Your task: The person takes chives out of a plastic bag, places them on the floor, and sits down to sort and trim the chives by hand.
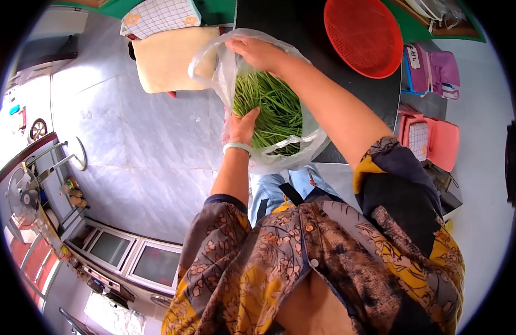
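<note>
A translucent plastic bag [272, 163] stands at the corner of a dark table, its mouth spread wide. Long, thin green stalks [277, 111], like chives, fill it. My left hand [245, 125], with a pale bangle at the wrist, is at the near left side of the bag. Its thumb presses on the stalks while the other fingers are hidden beneath them. Across the far side of the opening reaches my right hand [257, 53], its fingers stretched out against the bag near the rim, with no stalks in it.
On the dark table [361, 95] lies a red mesh basket [365, 36] at the far right. A chair with a cream seat [171, 58] is left of the table. Beyond the right edge are a purple bag [443, 72] and a pink chair [443, 142]. A fan [26, 196] stands far left.
</note>
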The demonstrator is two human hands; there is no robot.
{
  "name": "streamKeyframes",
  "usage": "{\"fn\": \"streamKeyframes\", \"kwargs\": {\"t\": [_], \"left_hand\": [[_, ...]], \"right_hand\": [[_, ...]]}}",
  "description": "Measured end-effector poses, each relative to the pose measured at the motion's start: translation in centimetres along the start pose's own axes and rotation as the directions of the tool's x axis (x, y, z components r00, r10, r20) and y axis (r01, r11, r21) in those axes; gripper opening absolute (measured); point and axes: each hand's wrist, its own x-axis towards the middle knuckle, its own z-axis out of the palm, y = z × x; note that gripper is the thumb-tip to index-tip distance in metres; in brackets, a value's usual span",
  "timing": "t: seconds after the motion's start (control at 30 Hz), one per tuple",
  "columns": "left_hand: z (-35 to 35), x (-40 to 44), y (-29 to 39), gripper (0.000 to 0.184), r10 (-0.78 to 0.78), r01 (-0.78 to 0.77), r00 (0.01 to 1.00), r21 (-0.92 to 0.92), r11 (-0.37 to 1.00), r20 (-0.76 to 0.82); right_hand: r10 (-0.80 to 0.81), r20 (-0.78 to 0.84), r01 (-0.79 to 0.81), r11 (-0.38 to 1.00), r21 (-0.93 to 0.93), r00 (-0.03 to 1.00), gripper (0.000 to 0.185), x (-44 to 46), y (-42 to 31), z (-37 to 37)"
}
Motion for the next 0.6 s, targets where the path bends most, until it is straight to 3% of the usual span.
{"fn": "streamKeyframes", "kwargs": {"t": [0.13,0.17,0.3,0.33,0.4,0.43,0.47,0.5,0.6], "left_hand": [[0.6,-0.8,1.7,0.039,0.018,-0.013,0.999,0.159,0.987,-0.031],[1.0,-1.6,3.0,0.041,0.010,-0.013,0.999,0.069,0.998,0.045],[-0.1,-1.3,3.4,0.049,-0.041,0.040,0.997,0.019,0.999,0.060],[-0.3,-1.5,3.6,0.047,0.044,-0.034,0.989,-0.071,0.997,0.141],[-2.4,0.2,0.5,0.048,0.040,-0.067,0.993,0.248,0.967,0.114],[-2.8,0.5,0.2,0.050,-0.004,-0.028,0.991,0.229,0.973,0.137],[-3.1,0.7,0.0,0.053,-0.048,0.013,0.986,0.213,0.977,0.160],[-3.5,1.0,-0.2,0.056,-0.091,0.054,0.979,0.199,0.979,0.183],[-0.8,-1.7,3.5,0.045,0.113,-0.126,0.984,0.087,0.988,0.140]], "right_hand": [[-0.013,0.038,0.024,0.957,-0.288,0.999,0.069,0.9,2.0,0.7],[-0.028,0.057,0.046,0.935,-0.352,0.998,0.072,0.5,2.7,0.7],[0.016,0.229,0.053,0.955,-0.292,0.973,0.061,-6.1,0.9,0.8],[-0.046,0.240,0.126,0.935,-0.331,0.970,0.057,-8.3,0.6,1.1],[0.032,0.353,0.118,0.912,-0.394,0.935,0.052,-12.6,-2.0,1.1],[-0.005,0.390,0.135,0.942,-0.308,0.921,0.050,-14.5,-2.6,1.3],[-0.152,0.330,0.266,0.904,-0.334,0.932,0.049,-16.6,-2.8,1.8],[-0.118,0.345,0.234,0.919,-0.319,0.931,0.049,-18.4,-4.3,1.5],[-0.309,0.115,0.327,0.920,-0.214,0.944,0.052,-21.8,-8.2,-1.0]]}}
